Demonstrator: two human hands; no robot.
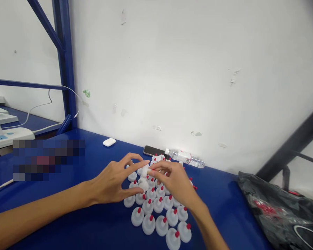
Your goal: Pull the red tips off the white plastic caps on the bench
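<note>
My left hand (112, 182) holds a translucent white nozzle cap (144, 186) on edge, its thumb below and its index finger above. From the other side, my right hand (176, 178) pinches at the cap's nozzle end. What sits between those fingertips is mostly hidden, with only a hint of red. Below and around both hands, several white nozzle caps with red tips (148, 224) stand close together on the blue table (94, 225). Some caps behind the fingers are partly covered.
Against the white wall lie a black phone (152, 150) and a clear plastic bottle (185, 157) on its side. A white earbud case (109, 142) rests left of them. A dark bag (279, 205) is at the right edge, and a white power strip (14, 136) is at the left.
</note>
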